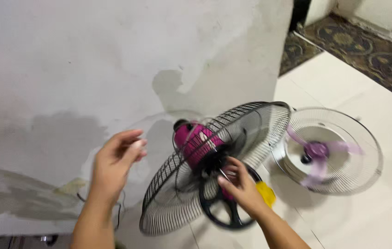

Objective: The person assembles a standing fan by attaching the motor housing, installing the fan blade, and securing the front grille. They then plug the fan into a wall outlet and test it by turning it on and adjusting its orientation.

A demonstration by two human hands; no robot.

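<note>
Your right hand [242, 189] pinches the hub of a black fan grille [205, 170] around a magenta motor [195, 140], standing on the floor. Your left hand [115, 163] hovers beside it, fingers loosely curled, empty. A second grille [343, 180] lies nearby.

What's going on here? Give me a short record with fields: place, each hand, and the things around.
place: white tiled floor beside a stained white wall
left hand: raised in the air, fingers curled, holding nothing that shows
right hand: at the hub of the black fan grille, fingers on its centre
motor: magenta, behind that grille
second fan: white grille, purple blades, lying on the floor
rug: patterned, far right
</note>
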